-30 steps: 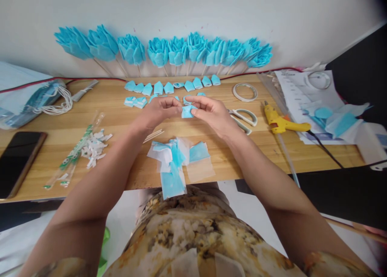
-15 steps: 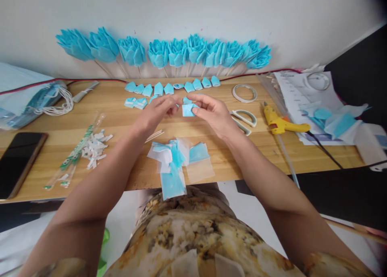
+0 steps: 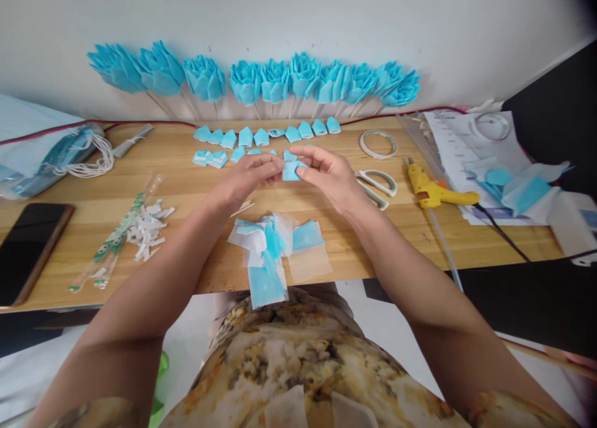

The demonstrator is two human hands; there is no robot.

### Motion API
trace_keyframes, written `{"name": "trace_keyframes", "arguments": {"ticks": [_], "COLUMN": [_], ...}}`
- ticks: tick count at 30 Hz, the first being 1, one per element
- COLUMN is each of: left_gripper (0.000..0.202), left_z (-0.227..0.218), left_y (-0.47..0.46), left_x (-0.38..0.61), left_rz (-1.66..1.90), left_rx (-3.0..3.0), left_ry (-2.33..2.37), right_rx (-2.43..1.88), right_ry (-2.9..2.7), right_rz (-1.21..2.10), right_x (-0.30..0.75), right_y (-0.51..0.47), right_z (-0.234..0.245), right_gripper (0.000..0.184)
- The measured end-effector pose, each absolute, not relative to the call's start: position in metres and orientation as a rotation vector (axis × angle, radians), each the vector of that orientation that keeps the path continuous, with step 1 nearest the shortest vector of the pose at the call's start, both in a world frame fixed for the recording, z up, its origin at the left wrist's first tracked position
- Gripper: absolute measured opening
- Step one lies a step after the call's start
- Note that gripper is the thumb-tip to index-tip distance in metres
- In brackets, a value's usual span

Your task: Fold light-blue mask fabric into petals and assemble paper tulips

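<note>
My left hand [image 3: 249, 176] and my right hand [image 3: 326, 174] meet above the middle of the wooden table [image 3: 186, 191]. Both pinch a small folded blue piece [image 3: 291, 170] between fingertips and thumb. Behind the hands lie rows of several folded blue pieces [image 3: 265, 135]. In front of the hands, at the table's near edge, sits a pile of blue and white fabric squares [image 3: 275, 247]. A few thin wooden sticks [image 3: 241, 208] lie under my left wrist.
Blue paper flowers on sticks [image 3: 252, 79] lean against the wall. White scissors [image 3: 379, 185], a tape ring [image 3: 377, 143] and a yellow glue gun [image 3: 436, 188] lie right. A phone [image 3: 28, 244], a plastic sleeve [image 3: 119, 232], white scraps [image 3: 147, 226] and bagged masks [image 3: 60, 157] lie left.
My left hand let go of the blue piece for a moment, then came back to pinch its left side again. My right hand kept hold throughout.
</note>
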State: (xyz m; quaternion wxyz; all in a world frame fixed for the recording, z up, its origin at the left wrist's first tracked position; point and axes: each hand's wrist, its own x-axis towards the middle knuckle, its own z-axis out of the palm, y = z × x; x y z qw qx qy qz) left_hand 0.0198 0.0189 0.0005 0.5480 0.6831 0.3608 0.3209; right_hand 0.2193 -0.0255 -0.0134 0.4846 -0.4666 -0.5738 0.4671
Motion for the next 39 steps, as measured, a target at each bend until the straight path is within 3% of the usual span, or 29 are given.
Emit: {"name": "trace_keyframes", "arguments": {"ticks": [15,25,39], "left_gripper": [0.035,0.024,0.013], "left_z": [0.003,0.016,0.009], "left_y": [0.017,0.016,0.017], "left_x": [0.02,0.017,0.017], "left_rz": [0.756,0.732,0.641], "left_rx": [1.63,1.723,1.773], "left_ry": [0.88,0.902,0.855], "right_rx": [-1.137,-1.139,-1.163], "right_ry": [-1.425,-1.513,-1.598], "right_rz": [1.124,1.213,1.165], "right_x": [0.217,0.215,0.216], "right_y": [-0.025,-0.028,-0.028], "right_z": [-0.014,-0.013,-0.016], "right_gripper": [0.045,0.06,0.06]}}
